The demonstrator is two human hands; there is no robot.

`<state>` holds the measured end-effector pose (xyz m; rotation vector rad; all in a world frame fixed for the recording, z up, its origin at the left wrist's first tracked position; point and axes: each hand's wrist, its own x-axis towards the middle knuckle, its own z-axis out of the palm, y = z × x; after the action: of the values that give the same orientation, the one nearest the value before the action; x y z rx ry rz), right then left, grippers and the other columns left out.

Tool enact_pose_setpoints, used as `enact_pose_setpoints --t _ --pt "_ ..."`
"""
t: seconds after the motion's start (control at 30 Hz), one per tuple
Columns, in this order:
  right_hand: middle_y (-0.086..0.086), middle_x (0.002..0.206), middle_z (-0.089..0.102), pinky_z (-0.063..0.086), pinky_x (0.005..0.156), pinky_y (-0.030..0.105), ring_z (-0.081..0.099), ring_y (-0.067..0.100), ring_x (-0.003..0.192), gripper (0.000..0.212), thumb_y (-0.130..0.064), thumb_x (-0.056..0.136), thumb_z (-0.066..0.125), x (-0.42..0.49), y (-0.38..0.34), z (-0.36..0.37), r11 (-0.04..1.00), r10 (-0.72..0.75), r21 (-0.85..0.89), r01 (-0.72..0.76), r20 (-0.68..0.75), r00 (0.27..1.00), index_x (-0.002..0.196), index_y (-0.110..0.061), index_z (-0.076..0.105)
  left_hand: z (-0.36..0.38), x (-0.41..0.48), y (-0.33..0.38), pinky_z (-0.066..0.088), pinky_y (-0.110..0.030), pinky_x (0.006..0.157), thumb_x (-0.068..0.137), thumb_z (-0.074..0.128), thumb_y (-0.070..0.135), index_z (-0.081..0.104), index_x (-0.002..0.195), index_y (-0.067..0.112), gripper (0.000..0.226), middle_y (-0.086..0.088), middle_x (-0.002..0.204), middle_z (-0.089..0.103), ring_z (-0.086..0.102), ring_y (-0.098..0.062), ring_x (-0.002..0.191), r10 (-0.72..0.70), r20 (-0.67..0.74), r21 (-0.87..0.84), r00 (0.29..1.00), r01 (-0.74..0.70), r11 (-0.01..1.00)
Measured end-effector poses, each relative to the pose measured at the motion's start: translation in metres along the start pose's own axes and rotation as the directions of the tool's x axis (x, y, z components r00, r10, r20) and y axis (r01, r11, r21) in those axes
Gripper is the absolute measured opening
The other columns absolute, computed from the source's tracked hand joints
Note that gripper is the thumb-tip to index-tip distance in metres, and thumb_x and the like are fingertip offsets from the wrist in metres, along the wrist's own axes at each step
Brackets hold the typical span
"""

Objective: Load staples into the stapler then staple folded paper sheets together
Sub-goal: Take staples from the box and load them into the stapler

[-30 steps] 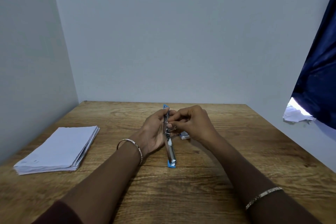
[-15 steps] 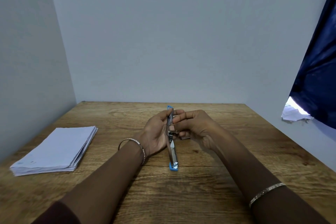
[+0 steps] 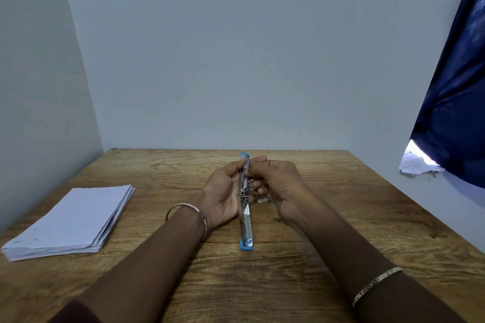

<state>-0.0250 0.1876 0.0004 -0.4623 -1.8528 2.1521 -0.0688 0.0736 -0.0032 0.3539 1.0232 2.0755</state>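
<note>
Dim, flat, cool-toned light overall; brightest spot is the blown-out gap under the dark blue curtain (image 3: 456, 81) at right, so daylight enters from that side. Soft faint shadows fall left of the forearms and under the paper stack (image 3: 70, 220) on the wooden table (image 3: 341, 217), small glints show on the metal of the stapler (image 3: 246, 207) and both bracelets, no harsh glare. Wide-angle bending splays the wall corners and table edges outward, detail is soft and smeary from compression, worst in the near corners and on the close forearms.
</note>
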Motion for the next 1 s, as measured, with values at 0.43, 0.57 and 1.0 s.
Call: enact_pose_setpoints --t 0.43,0.57,1.0 --pt "0.004 0.047 0.062 0.043 0.034 0.020 0.054 0.013 0.033 0.007 -0.003 0.072 0.073 -0.003 0.000 0.002 0.993 -0.121 -0.019 0.119 -0.119 0.985 0.072 -0.008 0.067 -0.010 0.003 -0.002 0.061 -0.050 0.084 0.103 0.037 0.011 0.058 0.123 -0.009 0.035 -0.020 0.087 0.063 0.061 -0.026 0.078 -0.052 0.056 -0.068 0.997 0.056 0.996" --pt "0.006 0.044 0.057 0.033 0.028 0.014 0.049 0.012 0.025 0.010 0.004 0.079 0.069 -0.005 -0.005 -0.004 0.999 -0.024 0.042 0.028 -0.103 0.994 0.072 -0.003 0.065 -0.016 0.004 -0.003 0.047 -0.056 0.106 0.093 0.049 0.005 0.063 0.108 -0.010 0.025 -0.024 0.090 0.064 0.062 -0.033 0.095 -0.064 0.058 -0.028 0.996 0.066 0.997" --pt "0.005 0.054 0.071 0.031 0.028 0.014 0.049 0.008 0.027 0.018 0.008 0.077 0.074 0.003 -0.006 -0.010 0.997 -0.007 0.082 0.012 -0.068 0.998 0.069 -0.005 0.065 -0.020 0.003 0.000 0.050 -0.055 0.100 0.104 0.039 0.010 0.057 0.129 -0.009 0.036 -0.031 0.121 0.067 0.056 -0.046 0.126 -0.104 -0.001 0.000 0.995 0.104 0.995"
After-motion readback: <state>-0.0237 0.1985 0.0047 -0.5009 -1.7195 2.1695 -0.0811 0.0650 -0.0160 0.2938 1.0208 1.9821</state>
